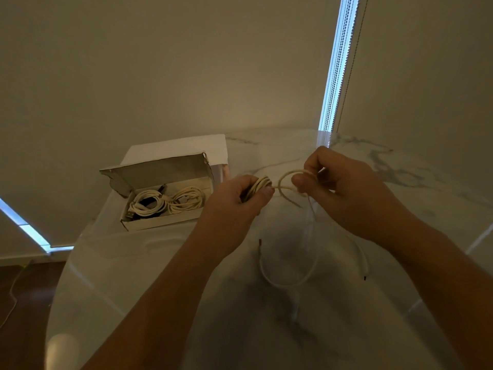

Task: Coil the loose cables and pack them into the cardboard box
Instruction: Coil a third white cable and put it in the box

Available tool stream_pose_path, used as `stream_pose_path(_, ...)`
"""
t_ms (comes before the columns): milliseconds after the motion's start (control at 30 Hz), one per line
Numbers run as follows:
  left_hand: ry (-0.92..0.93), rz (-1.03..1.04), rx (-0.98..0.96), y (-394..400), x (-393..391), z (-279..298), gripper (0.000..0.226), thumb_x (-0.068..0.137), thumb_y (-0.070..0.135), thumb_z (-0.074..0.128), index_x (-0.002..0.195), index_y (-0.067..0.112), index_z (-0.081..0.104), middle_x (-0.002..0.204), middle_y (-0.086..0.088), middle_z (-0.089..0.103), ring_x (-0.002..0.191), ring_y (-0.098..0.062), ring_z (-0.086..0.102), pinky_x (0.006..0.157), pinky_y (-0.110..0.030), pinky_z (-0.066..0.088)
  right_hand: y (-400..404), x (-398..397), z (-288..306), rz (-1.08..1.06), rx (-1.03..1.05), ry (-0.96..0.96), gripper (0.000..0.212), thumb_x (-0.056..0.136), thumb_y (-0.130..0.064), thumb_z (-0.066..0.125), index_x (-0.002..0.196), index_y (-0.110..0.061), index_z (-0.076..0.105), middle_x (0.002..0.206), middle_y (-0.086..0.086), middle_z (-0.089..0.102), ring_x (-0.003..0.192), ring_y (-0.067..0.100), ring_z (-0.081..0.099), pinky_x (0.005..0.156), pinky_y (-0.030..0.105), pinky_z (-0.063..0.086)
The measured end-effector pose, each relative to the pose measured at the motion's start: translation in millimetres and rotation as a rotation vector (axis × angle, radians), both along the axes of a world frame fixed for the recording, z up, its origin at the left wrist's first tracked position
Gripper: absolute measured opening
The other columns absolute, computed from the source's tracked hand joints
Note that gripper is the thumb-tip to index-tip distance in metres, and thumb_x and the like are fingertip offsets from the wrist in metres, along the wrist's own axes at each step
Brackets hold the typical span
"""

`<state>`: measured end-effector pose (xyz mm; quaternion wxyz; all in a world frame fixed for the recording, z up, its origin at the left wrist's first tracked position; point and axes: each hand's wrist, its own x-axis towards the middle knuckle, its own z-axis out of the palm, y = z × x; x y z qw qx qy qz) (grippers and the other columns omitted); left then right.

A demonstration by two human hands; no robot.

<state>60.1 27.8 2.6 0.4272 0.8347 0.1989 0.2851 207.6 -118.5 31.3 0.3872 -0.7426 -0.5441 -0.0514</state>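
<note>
My left hand (241, 197) grips the coiled cable (260, 186) above the table (346, 316); right hand (336, 180) pinches 1 loop to wrap. Cardboard box (160, 222) holds 2 coils (184, 200).

A glossy white marble counter (400, 182) with grey veining fills the lower part of the view, its rounded edge curving down on the left and its surface mirroring the pale walls. Plain cream walls (186, 76) rise behind it, broken on the right by a narrow vertical strip of cold blue daylight (337, 76) beside a roller blind (426, 62) with a bead chain, and low on the left by another slanted bright strip (26, 228). Dark wooden floor (26, 289) shows at the lower left, dimly lit.
</note>
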Motion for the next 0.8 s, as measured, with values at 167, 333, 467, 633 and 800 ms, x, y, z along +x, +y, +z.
stream_pose_path(167, -0.022, -0.014, -0.043, -0.5, 0.6, 0.4, 0.016, 0.097, 0.034, 0.060, 0.090, 0.022, 0.069, 0.066, 0.007, 0.058, 0.062, -0.005, 0.053, 0.064, -0.025, 0.045, -0.1, 3.7, -1.5, -0.095, 0.009, 0.098, 0.028, 0.098, -0.043, 0.048, 0.083, -0.021, 0.058, 0.077, -0.009, 0.071, 0.071, -0.007, 0.063, 0.059, 0.001, 0.039)
stream_pose_path(333, -0.065, -0.022, -0.061, -2.8, 0.2, 3.1, 0.016, 0.098, 0.032, 0.059, 0.094, 0.022, 0.070, 0.070, 0.002, 0.058, 0.065, -0.010, 0.052, 0.066, -0.037, 0.047, -0.2, 9.8, -4.6, -0.110, 0.089, 0.208, 0.016, 0.104, -0.028, 0.044, 0.093, -0.025, 0.056, 0.079, -0.004, 0.070, 0.071, -0.002, 0.070, 0.060, 0.010, 0.043)
stream_pose_path(467, -0.078, -0.024, -0.043, -6.1, 0.3, 5.2, 0.016, 0.098, 0.031, 0.059, 0.095, 0.021, 0.071, 0.071, 0.000, 0.062, 0.065, -0.009, 0.054, 0.066, -0.035, 0.047, -1.5, 13.2, -4.4, -0.085, 0.090, 0.127, 0.034, 0.098, -0.002, 0.039, 0.111, -0.031, 0.053, 0.086, -0.005, 0.064, 0.076, 0.003, 0.068, 0.060, 0.004, 0.041)
stream_pose_path(633, -0.090, -0.001, -0.085, -2.4, 0.2, 3.8, 0.015, 0.098, 0.029, 0.059, 0.092, 0.020, 0.070, 0.065, 0.010, 0.057, 0.063, -0.005, 0.052, 0.065, -0.028, 0.045, -2.4, 13.2, -3.0, -0.068, 0.006, -0.018, 0.022, 0.090, 0.000, 0.043, 0.080, -0.020, 0.044, 0.084, 0.005, 0.061, 0.071, 0.016, 0.053, 0.057, 0.013, 0.036)
stream_pose_path(800, -0.071, 0.022, -0.088, 0.3, 0.7, 2.2, 0.017, 0.098, 0.031, 0.059, 0.089, 0.021, 0.069, 0.066, 0.005, 0.057, 0.063, -0.009, 0.052, 0.066, -0.033, 0.046, -2.4, 13.0, -2.6, -0.070, 0.030, -0.010, 0.024, 0.090, -0.028, 0.058, 0.074, -0.023, 0.040, 0.078, 0.001, 0.058, 0.075, 0.021, 0.058, 0.072, 0.040, 0.053)
